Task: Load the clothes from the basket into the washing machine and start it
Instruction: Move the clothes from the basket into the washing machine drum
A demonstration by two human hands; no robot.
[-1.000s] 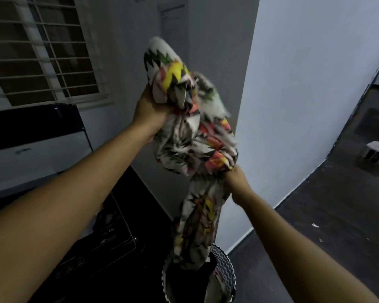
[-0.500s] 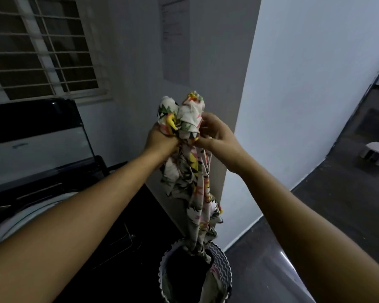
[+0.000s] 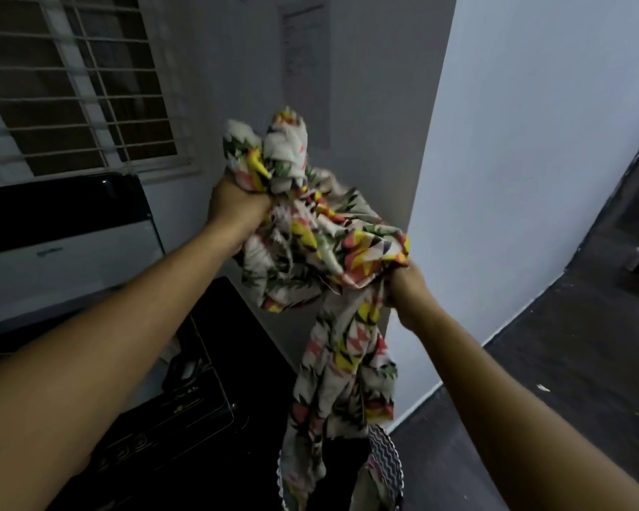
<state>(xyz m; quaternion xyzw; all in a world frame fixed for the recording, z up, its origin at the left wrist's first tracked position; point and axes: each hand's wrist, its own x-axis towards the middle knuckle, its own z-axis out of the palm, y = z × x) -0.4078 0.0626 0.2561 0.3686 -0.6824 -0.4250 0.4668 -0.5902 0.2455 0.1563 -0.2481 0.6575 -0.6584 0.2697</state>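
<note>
A dim laundry corner: barred window [image 3: 71, 86] up on the left, pale wall [image 3: 532, 142] running off to the right, dark floor [image 3: 569, 363] beyond it. Both hands are busy in the middle of it. The left hand [image 3: 237, 212] is raised, its fist clamped round the bunched top end of the patterned garment [image 3: 321, 245]. The right hand [image 3: 406, 293] sits lower and out to the right, fingers curled into a fold further down the same cloth. So the hands are well apart, with fabric slung between them. That reads to me as a gather: the piece is long, and its tail hangs straight down to the basket [image 3: 384, 466] at the bottom edge. I can't tell whether the end has cleared the rim. Bundling it high makes sense, so nothing drags when it swings across. And across is where I'd say it's headed: the washing machine [image 3: 233, 322] stands just left of the basket, its control panel [image 3: 170, 411] showing beside the left forearm and its lid [image 3: 60, 230] tipped up below the window. The drum mouth is hidden behind that arm. The basket's inside is too dark to read, so I'd call this mid-loading, with starting the machine some way off. The risk is that tail snagging the wavy basket rim.
</note>
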